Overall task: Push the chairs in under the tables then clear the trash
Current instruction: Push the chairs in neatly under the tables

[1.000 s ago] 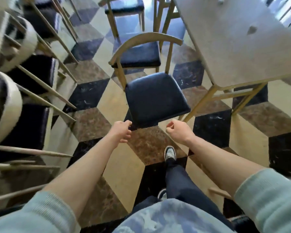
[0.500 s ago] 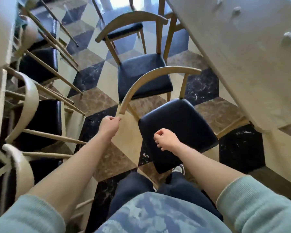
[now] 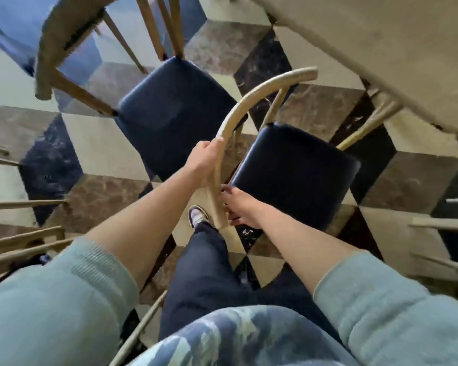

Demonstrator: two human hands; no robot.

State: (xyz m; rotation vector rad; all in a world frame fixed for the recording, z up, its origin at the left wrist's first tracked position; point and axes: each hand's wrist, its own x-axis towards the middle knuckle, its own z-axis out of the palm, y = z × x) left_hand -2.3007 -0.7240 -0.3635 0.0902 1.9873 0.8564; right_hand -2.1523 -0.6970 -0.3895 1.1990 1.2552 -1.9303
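head view: both hands grip the chair by its curved backrest, left hand higher, right hand at the lower end, likely to steer it under the table just beyond.

- Soft daylight, rather dim; bluish glare on the floor at top left.
- Motion blur everywhere; strong wide-angle bending at the edges.
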